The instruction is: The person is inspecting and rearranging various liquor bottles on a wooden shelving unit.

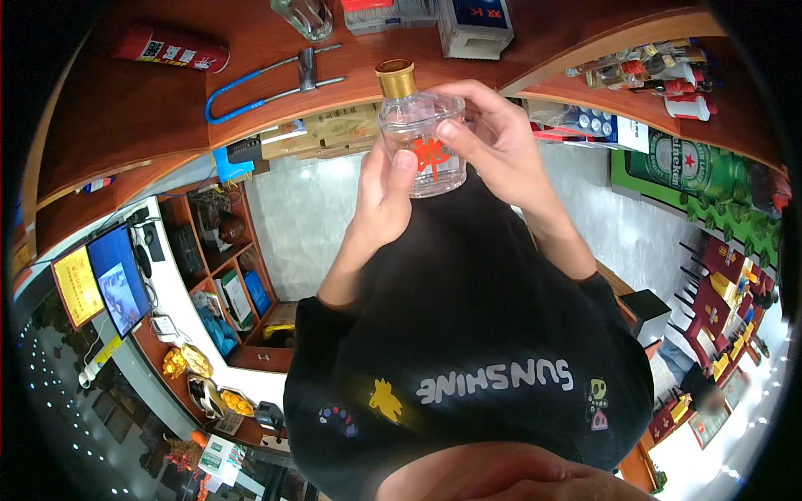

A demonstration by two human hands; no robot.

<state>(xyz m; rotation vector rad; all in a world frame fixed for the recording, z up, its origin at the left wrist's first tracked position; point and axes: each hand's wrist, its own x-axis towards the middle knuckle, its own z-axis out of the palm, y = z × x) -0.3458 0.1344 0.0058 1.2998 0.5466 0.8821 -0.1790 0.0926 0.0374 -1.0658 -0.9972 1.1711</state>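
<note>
A clear glass bottle (424,125) with a gold cap and red writing on its front is held upright in front of my chest, just off the wooden shelf edge. My left hand (384,194) grips its lower left side, with the thumb on the front of the glass. Around the right side wraps my right hand (504,150), its thumb pressed on the front near the shoulder. The cap looks seated on the neck. Whether liquid is inside I cannot tell.
On the wooden shelf (359,71) lie a red canister (171,48), a blue-coated U-shaped lock (242,110), a glass (307,18) and a box (474,32). Small bottles (639,71) stand on the right shelf. A monitor (121,288) sits on the left counter.
</note>
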